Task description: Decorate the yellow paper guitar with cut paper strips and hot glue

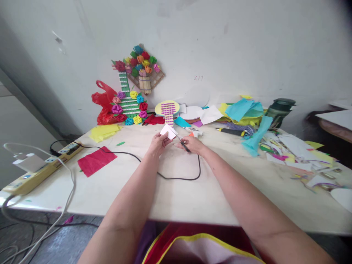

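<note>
Near the middle of the table, my left hand (pixel 159 143) pinches a small piece of white paper (pixel 167 131) between thumb and fingers. My right hand (pixel 193 144) is closed around a pair of scissors (pixel 184 146), whose blades reach to the paper's right edge. Whether the blades are apart cannot be made out. Just behind the hands lies a yellow oval piece with a purple-and-white striped strip (pixel 168 110). A white glue gun (pixel 195 132) rests beyond my right hand, partly hidden by it, and a black cord loops below both hands.
A yellow power strip (pixel 41 170) with a white charger (pixel 29 162) sits at left, near red paper (pixel 96 161). Paper-flower crafts (pixel 129 99) lean on the wall. Pliers (pixel 231 132), blue paper (pixel 244 109), a dark bottle (pixel 279 112) and paper scraps (pixel 297 150) are at right.
</note>
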{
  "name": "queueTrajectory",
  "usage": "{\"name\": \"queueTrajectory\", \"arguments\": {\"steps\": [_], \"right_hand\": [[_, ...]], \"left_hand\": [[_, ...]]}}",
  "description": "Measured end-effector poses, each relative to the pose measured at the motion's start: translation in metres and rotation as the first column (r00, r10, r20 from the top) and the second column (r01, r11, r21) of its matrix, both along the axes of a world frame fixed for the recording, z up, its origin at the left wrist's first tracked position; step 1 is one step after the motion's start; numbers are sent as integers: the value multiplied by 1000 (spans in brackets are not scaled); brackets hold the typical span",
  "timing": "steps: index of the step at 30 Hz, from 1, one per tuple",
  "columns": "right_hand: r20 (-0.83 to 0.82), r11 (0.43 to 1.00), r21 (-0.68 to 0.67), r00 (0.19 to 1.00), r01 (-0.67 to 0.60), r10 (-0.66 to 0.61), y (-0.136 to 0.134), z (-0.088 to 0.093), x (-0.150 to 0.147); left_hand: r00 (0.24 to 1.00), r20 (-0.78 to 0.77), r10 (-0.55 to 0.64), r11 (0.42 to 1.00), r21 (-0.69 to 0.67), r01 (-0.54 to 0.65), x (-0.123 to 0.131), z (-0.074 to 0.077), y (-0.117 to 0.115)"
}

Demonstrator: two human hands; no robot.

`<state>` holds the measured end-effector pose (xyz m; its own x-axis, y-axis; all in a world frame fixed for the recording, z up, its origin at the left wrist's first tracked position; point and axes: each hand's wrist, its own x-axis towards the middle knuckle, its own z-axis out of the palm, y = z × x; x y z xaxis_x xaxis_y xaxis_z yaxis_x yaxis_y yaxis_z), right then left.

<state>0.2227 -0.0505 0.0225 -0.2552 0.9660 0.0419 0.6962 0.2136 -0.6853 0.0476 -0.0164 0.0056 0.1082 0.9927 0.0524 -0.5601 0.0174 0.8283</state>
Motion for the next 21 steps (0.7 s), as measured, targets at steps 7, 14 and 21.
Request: {"name": "queueTrajectory", "arguments": {"steps": [7,14,21], "right_hand": [[-24,1000,10,1000,-14,14,2,-2,1],[-28,999,-9,999,-32,32,4,-2,2],[-66,996,-7,994,-89,89,7,-6,6]], "left_hand": [[998,-28,-51,998,30,52,-2,1,-1],[998,-36,-60,998,9,60,-3,2,-2],[996,-40,-82,996,30,84,-3,3,-3]]}}
